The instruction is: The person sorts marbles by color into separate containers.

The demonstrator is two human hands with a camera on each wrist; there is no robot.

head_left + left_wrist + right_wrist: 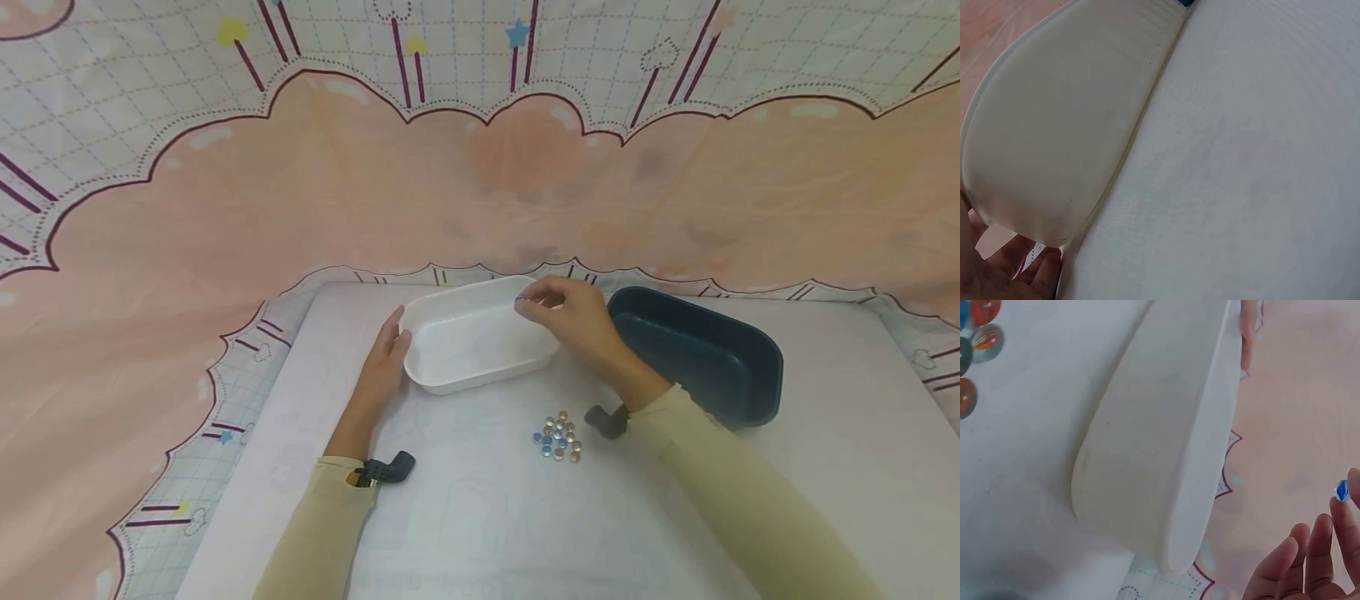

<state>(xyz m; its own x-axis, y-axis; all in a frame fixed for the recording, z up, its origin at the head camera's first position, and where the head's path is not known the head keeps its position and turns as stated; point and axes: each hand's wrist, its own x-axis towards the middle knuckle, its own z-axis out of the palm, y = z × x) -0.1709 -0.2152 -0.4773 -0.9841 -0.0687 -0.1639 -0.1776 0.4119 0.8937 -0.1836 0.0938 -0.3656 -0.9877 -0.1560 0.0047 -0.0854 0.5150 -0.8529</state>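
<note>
My right hand (577, 321) pinches a clear marble with a blue core (1341, 490) between thumb and forefinger, above the right end of a white oblong tray (480, 333). The other fingers show below the marble in the right wrist view. At the tray's left end, my left hand (384, 358) rests against the outer wall, its fingers along the end in the left wrist view. On the table, in front of the tray, lies a loose group of marbles (557, 434), several of them blue, orange or clear.
A dark blue oblong tray (772, 375) stands right of the white one, partly behind the right forearm. A white cloth covers the table (465, 517). A patterned pink curtain (450, 192) hangs behind it.
</note>
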